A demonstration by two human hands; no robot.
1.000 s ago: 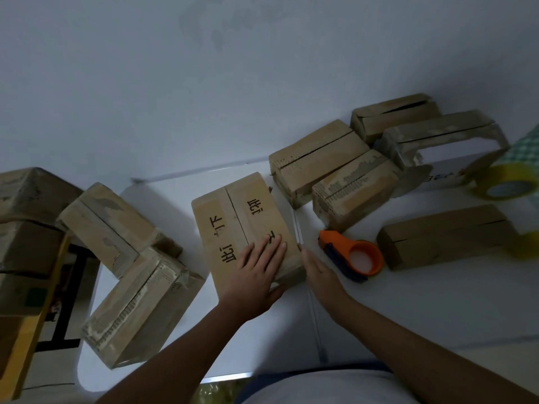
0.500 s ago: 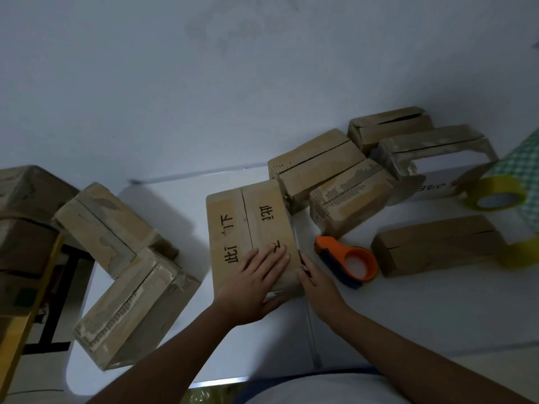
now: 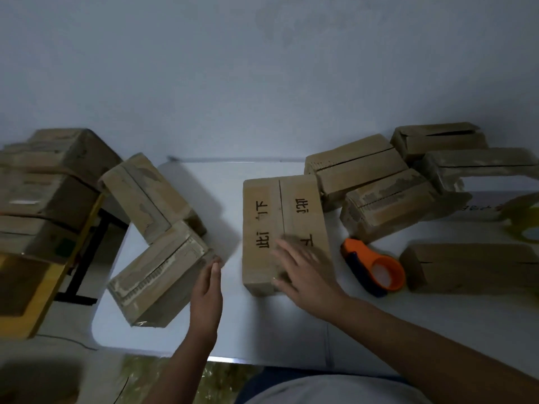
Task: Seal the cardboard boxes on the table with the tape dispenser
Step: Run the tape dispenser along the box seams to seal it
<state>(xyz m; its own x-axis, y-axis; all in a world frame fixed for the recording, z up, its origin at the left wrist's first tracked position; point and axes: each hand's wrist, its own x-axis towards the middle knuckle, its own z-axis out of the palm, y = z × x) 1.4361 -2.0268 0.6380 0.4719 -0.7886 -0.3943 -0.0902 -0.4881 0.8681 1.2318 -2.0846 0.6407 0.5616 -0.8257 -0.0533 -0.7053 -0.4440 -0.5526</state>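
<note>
A cardboard box with black printed characters (image 3: 264, 225) lies flat in the middle of the white table (image 3: 262, 330), its centre seam running away from me. My right hand (image 3: 303, 265) rests on the box's near end with spread fingers. My left hand (image 3: 207, 293) is off the box, held edge-on with straight fingers, its tips touching the corner of a taped box (image 3: 159, 277) on the left. The orange tape dispenser (image 3: 374, 265) lies on the table just right of the printed box, with neither hand on it.
Several more cardboard boxes crowd the back right (image 3: 355, 166) and right (image 3: 472, 268). Another box (image 3: 143, 193) lies at the left. A stack of boxes (image 3: 43, 188) sits on a yellow stand beyond the table's left edge. A yellow tape roll (image 3: 525, 225) is at far right.
My left hand has left the printed box and moved left to the taped box. My right hand has moved from the box's right side onto its top. The box now lies straighter.
</note>
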